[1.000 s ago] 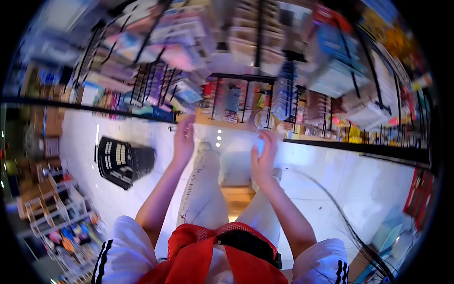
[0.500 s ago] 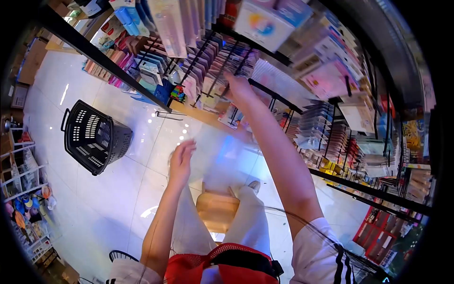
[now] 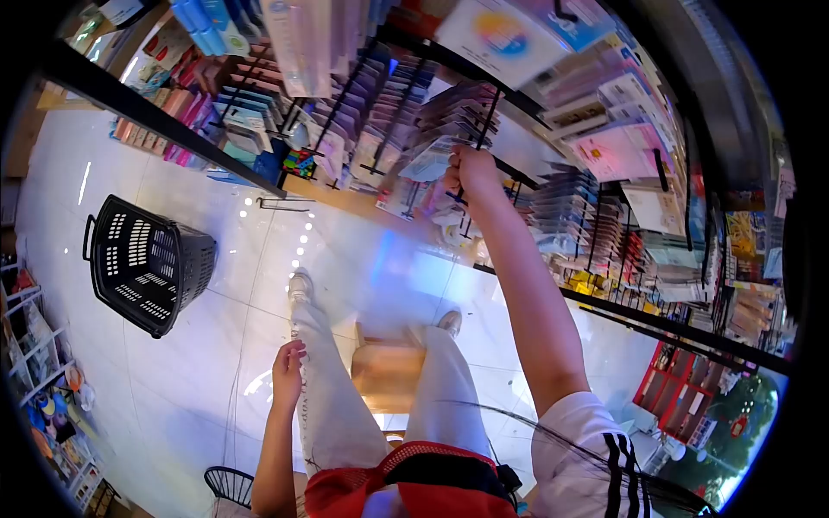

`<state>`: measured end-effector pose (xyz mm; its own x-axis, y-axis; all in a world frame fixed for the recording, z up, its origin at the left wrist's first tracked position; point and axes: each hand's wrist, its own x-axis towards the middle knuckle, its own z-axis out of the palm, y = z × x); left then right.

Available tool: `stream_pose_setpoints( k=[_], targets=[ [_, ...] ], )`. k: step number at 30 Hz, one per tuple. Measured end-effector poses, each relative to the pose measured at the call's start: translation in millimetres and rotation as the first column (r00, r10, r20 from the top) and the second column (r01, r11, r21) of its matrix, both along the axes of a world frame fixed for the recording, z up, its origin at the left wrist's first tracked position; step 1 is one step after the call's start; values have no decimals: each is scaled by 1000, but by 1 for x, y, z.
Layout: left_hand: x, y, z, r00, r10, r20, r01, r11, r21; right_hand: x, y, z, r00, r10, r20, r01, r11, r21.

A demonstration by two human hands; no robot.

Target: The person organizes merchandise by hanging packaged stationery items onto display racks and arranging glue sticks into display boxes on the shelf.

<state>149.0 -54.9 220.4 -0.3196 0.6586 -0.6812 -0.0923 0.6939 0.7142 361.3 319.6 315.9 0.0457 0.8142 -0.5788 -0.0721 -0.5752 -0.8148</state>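
Note:
My right hand [image 3: 473, 173] is stretched out to the display rack, with its fingers closed at the front of a metal hook. Flat clear packets [image 3: 429, 162] hang right beside the fingertips. What lies inside the fist is hidden. Low on the other side, my left hand [image 3: 289, 367] hangs by my left thigh, its fingers loosely bent and no object visible in it. Rows of purple-grey packaged goods [image 3: 345, 121] hang on hooks to the left of my right hand.
A black shopping basket [image 3: 194, 259] stands on the tiled floor at the left. Between my legs is a small wooden stool [image 3: 389, 375]. Black rack bars [image 3: 673, 326] cross at the right, and white shelves [image 3: 43, 380] line the far left.
My right hand has moved right along the hooks and its fingers are now closed by the clear packets. My left hand has dropped back towards my body. The view has shifted slightly.

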Motion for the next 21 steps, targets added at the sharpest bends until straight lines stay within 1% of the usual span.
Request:
stream_pose_setpoints(
  k=[3,7,11,14,17,18,21],
  targets=[
    [12,16,6,999,-45,15,45,998,33,37,-4,16,980,-123,-157,114,991,-65],
    [33,32,6,994,-104,45,100,992,76,86,-6,14,992,-55,-116,42,992,-115],
    [56,41,1,987,-149,60,143,985,94,129,-11,3,981,-109,-160,93,990,-106],
    [69,44,-1,970,-238,52,230,965,126,154,-12,0,984,-49,-171,25,990,-139],
    [82,53,1,946,-318,62,305,939,158,161,-9,-20,997,-30,-77,15,982,-187],
    [87,59,2,938,-339,69,324,931,168,159,-8,-25,994,-3,-110,-18,981,-192],
    [109,90,6,931,-359,70,341,921,187,151,-15,-10,987,-57,-150,26,979,-201]
  ],
)
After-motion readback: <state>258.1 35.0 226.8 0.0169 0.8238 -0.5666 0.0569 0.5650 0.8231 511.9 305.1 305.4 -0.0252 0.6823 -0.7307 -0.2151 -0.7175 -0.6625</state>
